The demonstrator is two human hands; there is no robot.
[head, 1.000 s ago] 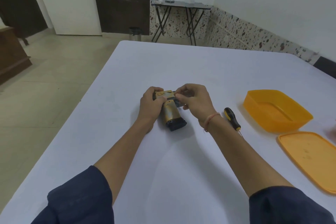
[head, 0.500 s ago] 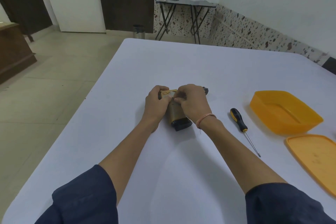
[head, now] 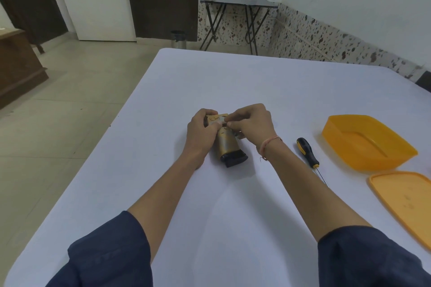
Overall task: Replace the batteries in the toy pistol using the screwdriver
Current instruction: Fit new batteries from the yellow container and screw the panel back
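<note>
A gold and black toy pistol (head: 227,147) lies on the white table (head: 233,205), its black grip base pointing toward me. My left hand (head: 201,134) grips the pistol's left side, thumb on top of its gold upper part. Curled over the pistol's top right, my right hand (head: 250,123) pinches a small part there with fingertips and thumb; what it pinches is hidden. A screwdriver (head: 307,152) with a black and yellow handle lies on the table to the right of my right wrist, apart from both hands.
An orange plastic box (head: 366,142) stands at the right, with its orange lid (head: 405,200) lying flat nearer to me. The table's left edge drops to a tiled floor. A small folding table (head: 238,2) stands by the far wall.
My right hand has moved left over the pistol's top, fingertips now meeting my left thumb. The pistol, lifted a second ago, rests on the table. The screwdriver has not moved.
</note>
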